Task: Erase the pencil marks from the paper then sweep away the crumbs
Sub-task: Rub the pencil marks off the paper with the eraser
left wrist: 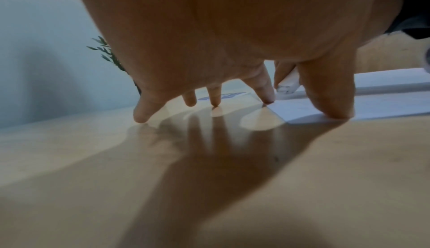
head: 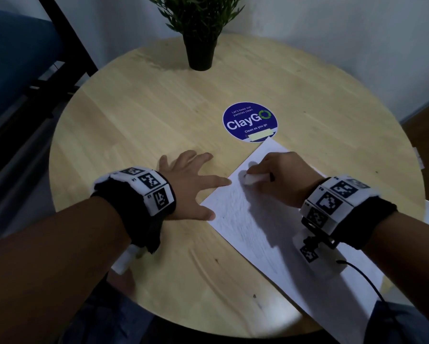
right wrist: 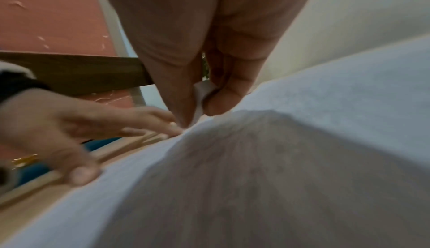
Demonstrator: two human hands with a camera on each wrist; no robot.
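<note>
A white sheet of paper (head: 263, 227) lies slanted on the right half of the round wooden table (head: 144, 115), with faint grey pencil marks across it. My right hand (head: 280, 177) pinches a white eraser (head: 254, 178) and presses its end on the paper near the sheet's upper left edge. The eraser (right wrist: 202, 97) shows between thumb and fingers in the right wrist view, and its smudged end (left wrist: 287, 86) in the left wrist view. My left hand (head: 191, 184) lies spread and flat, index finger and thumb on the paper's left edge, the other fingers on the wood.
A potted plant (head: 199, 45) stands at the table's far edge. A round blue ClayGo sticker (head: 249, 121) lies just beyond the paper's top corner. A dark frame and a blue seat are off the table's left side.
</note>
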